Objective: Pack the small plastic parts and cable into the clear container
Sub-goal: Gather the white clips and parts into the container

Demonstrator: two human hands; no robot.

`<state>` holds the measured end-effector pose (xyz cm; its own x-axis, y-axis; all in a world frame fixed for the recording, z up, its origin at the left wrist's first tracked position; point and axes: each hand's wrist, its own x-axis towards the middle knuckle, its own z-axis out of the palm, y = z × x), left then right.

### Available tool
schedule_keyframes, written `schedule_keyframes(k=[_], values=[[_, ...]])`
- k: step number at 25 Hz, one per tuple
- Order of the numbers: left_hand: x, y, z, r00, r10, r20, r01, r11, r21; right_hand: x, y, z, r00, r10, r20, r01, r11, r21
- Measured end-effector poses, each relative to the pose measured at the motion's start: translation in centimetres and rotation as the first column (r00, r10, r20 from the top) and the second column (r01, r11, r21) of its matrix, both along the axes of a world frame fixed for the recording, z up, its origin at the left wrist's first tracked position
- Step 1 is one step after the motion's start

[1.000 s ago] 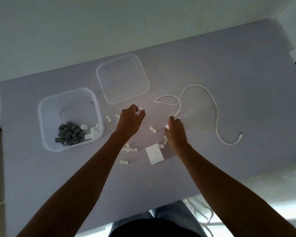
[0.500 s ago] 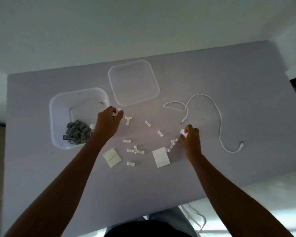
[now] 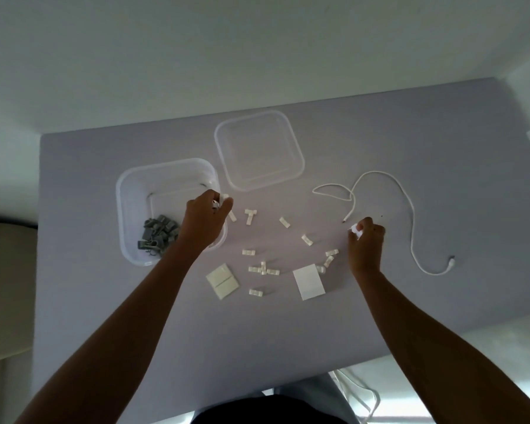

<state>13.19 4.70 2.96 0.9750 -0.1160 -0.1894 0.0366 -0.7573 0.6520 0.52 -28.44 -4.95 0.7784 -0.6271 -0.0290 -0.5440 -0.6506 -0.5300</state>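
Progress is judged partial: dark grey plastic clips point(image 3: 158, 232) are heaped in the clear square plastic container point(image 3: 129, 209) on the grey table point(image 3: 410, 142). Beside its right rim, small white plastic parts point(image 3: 260, 268) are still scattered; the thin white cable point(image 3: 406, 203) lies well beyond. White pieces are pinched by the left hand point(image 3: 207, 217) over that rim and by the right hand point(image 3: 366, 243).

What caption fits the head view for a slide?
Both hands, left and right, pinch small white parts beside the clear container; cable lies loose.
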Motion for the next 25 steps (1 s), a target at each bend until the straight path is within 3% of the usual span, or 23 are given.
schedule_keyframes(k=[4,9,13,16,21,25], values=[[0.0,0.9,-0.4,1.0,0.016,-0.007,-0.016,1.0,0.016,0.5,0.2,-0.4,0.992,-0.01,-0.124,0.019,0.997,0.075],[-0.3,2.9,-0.5,0.997,0.062,-0.047,-0.058,0.995,0.081,1.7,2.2,0.5,0.992,0.127,-0.01,-0.125,0.988,0.09],[-0.5,4.8,-1.5,0.991,0.085,-0.108,-0.073,0.991,0.108,1.8,3.5,0.5,0.996,0.047,0.074,-0.052,0.996,0.072],[-0.4,5.2,-2.1,0.988,0.036,-0.152,-0.014,0.99,0.14,2.2,3.3,-0.3,0.998,0.045,0.043,-0.05,0.992,0.12],[-0.1,5.6,-2.6,0.963,0.114,-0.244,-0.078,0.985,0.153,4.4,5.4,-0.3,0.982,0.185,0.025,-0.186,0.964,0.192],[0.2,6.3,-3.1,0.946,0.139,-0.292,-0.088,0.98,0.181,6.7,8.4,0.0,0.899,0.438,0.005,-0.43,0.88,0.2]])
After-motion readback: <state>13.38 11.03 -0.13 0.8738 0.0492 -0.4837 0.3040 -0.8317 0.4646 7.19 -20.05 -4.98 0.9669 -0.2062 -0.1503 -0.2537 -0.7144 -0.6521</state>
